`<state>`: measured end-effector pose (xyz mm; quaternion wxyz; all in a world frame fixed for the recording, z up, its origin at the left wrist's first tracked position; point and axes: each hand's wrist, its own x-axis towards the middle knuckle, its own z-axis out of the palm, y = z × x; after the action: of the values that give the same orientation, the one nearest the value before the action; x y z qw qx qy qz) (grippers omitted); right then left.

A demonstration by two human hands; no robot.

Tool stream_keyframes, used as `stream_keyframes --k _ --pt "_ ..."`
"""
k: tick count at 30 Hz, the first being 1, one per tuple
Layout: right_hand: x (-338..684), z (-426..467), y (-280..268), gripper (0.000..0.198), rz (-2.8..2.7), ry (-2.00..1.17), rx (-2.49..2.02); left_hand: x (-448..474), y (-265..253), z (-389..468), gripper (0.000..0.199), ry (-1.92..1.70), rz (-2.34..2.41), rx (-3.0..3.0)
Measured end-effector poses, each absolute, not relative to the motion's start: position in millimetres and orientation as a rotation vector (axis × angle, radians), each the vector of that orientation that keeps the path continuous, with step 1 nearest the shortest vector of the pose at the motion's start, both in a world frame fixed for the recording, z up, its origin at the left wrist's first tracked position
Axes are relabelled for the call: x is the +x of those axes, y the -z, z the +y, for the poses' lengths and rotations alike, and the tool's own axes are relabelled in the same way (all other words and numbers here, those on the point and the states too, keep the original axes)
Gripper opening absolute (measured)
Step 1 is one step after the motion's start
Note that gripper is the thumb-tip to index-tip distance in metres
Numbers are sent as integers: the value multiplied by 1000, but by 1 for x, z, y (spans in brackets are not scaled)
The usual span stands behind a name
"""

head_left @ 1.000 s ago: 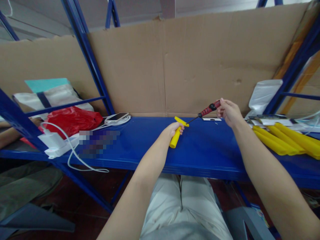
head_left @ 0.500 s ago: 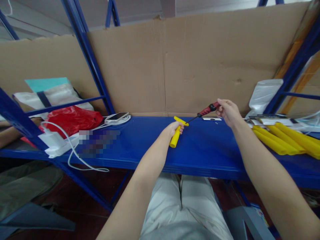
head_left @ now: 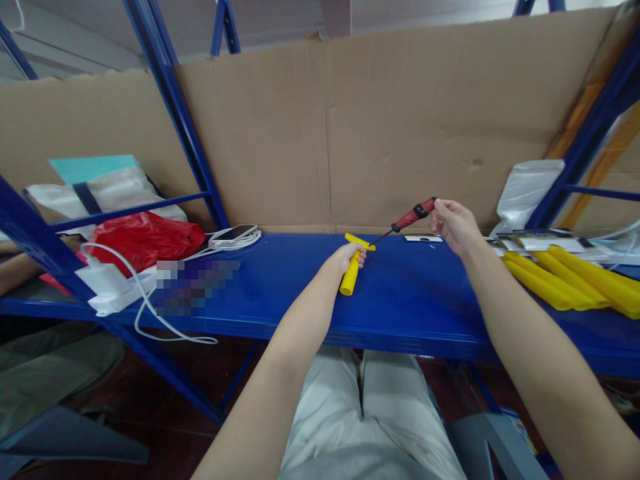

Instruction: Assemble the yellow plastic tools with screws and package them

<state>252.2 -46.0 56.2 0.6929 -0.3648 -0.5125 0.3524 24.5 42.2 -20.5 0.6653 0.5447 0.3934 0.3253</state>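
Observation:
My left hand [head_left: 353, 255] is closed around a yellow T-shaped piece [head_left: 349, 283] with a thick round handle and a short crossbar. Its exact kind does not show. My right hand [head_left: 456, 225] pinches the back end of a red and black screwdriver [head_left: 413, 216] with the fingertips. The screwdriver slants down to the left, and its thin shaft meets the yellow piece near the crossbar, beside my left fingers. Whether the tip sits in a screw is too small to tell.
Several yellow pieces [head_left: 575, 277] lie on the blue shelf [head_left: 295, 293] at right, before a white plastic bag [head_left: 533, 190]. At left are a phone [head_left: 237, 233], a red bag [head_left: 145, 237] and a white power strip [head_left: 120, 298] with cables. Cardboard [head_left: 400, 127] stands behind.
The screwdriver and the yellow piece's crossbar have shifted slightly left. The handle of the screwdriver appears turned a little, and my right fingers have moved slightly at its end.

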Motion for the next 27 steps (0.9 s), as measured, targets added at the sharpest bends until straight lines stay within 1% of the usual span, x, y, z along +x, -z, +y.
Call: stream_keyframes --k 3,5,13,20,27 --pt "253 -43 -54 34 -1102 -759 -823 24 21 42 13 -732 879 1236" --pt "254 -42 -54 34 -1080 -755 -841 23 21 42 12 -731 873 1239" --pt "255 -43 -54 28 -1063 -793 -852 24 21 42 14 -739 876 1236" --pt "256 -45 -56 19 -1096 -868 -842 24 20 40 16 -746 881 1217" --pt "256 -41 -54 35 -986 -815 -830 25 18 37 18 -748 887 1198"
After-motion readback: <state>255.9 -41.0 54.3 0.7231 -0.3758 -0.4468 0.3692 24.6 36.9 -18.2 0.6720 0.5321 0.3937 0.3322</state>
